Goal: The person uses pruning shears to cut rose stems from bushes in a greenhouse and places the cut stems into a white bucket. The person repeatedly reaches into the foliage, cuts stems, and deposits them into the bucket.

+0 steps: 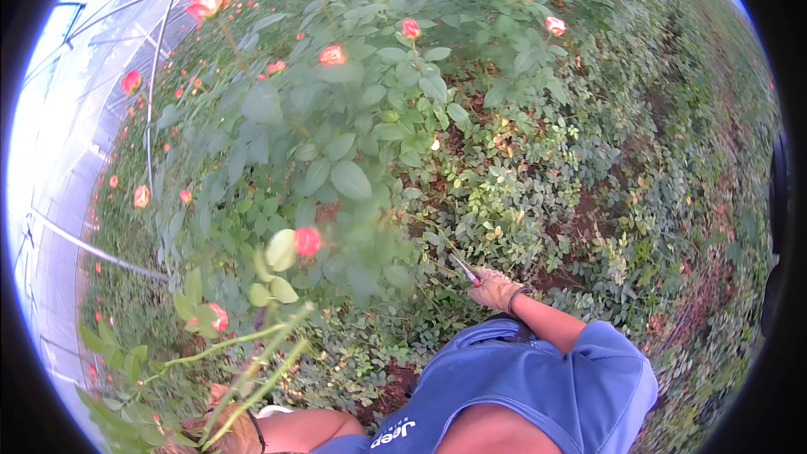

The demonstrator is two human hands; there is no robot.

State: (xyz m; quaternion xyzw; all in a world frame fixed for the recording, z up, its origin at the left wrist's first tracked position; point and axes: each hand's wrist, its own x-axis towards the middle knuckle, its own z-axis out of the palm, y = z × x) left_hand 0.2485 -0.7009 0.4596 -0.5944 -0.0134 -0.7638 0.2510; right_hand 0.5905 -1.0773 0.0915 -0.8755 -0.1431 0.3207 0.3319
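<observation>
My right hand (495, 290), in a pale, soiled glove with a dark band at the wrist, grips pruning shears (466, 270) with red on the handle. Their metal blades point up and left, over the low foliage. At the lower left, my left hand (233, 429), also gloved, is closed around several cut rose stems (258, 362). The pale cut ends point up and right, and leaves hang on the left side. Part of this hand is hidden by stems and leaves. A red rose bloom (307, 241) stands just above the cut ends.
Dense rose bushes (350, 180) with red and pink blooms stand before me and to the left. An orange-pink rose (209, 1) rises at the upper left. Low leafy growth (504, 195) spreads to the right. Curved metal pipes (151, 88) and pale greenhouse sheeting line the left side.
</observation>
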